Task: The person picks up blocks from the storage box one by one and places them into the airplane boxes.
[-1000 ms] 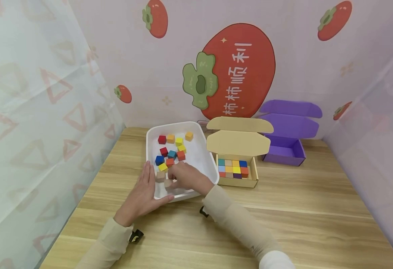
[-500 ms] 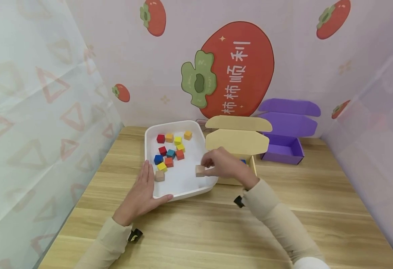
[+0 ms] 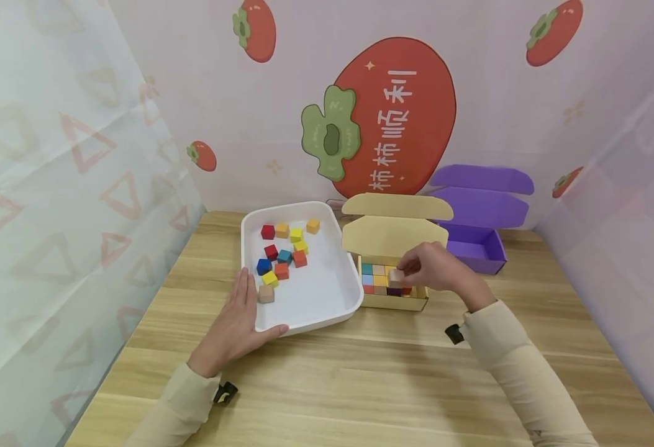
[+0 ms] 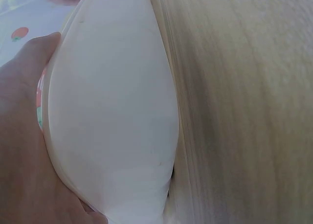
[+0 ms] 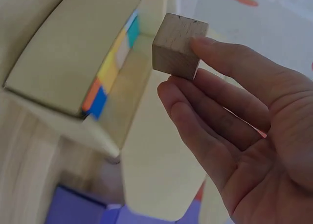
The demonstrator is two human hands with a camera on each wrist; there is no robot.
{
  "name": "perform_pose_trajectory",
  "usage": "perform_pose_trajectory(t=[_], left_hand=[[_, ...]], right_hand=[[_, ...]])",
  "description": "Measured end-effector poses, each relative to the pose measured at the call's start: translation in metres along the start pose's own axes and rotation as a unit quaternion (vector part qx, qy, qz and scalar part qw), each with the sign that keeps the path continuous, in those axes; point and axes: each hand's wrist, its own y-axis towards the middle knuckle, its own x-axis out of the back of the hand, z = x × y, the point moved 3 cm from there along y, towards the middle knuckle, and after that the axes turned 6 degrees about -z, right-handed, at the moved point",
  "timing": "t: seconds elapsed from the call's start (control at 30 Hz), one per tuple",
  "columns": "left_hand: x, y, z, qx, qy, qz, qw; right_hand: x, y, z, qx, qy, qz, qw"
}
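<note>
My right hand (image 3: 435,267) pinches a plain wooden cube (image 5: 177,45) between thumb and fingertips. It holds the cube above the open cream box (image 3: 394,302), where rows of coloured cubes (image 3: 379,280) lie side by side. At the near left corner of the white tray (image 3: 327,318), my left hand (image 3: 234,323) lies along the rim with straight fingers and the thumb spread on the front edge. Inside that tray are several loose cubes in red, orange, yellow and blue, plus another plain wooden cube (image 3: 266,293). The left wrist view shows the tray's outer wall (image 4: 112,101) against the hand.
Behind and right of the cream box stands a purple box (image 3: 472,251) with its lid raised. The cream box's lid (image 3: 394,236) also stands up at its back. A printed cloth wall (image 3: 282,124) closes off the wooden table's far side.
My right hand has lifted the wooden cube out of the tray and carried it right, over the cream box. The left hand has stayed on the tray's rim.
</note>
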Motion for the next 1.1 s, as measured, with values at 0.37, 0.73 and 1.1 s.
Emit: perform_pose_trajectory(t=[0.37,0.73,1.1], left_hand=[[-0.002,0.0,0.0,0.005,-0.005,0.01,0.9999],[-0.002,0.0,0.0,0.007,-0.001,0.01,0.9999],[-0.001,0.0,-0.001,0.007,0.001,0.007,1.0]], right_hand=[[-0.004,-0.011,-0.023,-0.031,-0.034,0.022,0.9987],[-0.017,-0.003,-0.019,-0.055,-0.052,0.041,0.9963],[-0.035,0.01,-0.013,-0.021,-0.151,0.019,0.9881]])
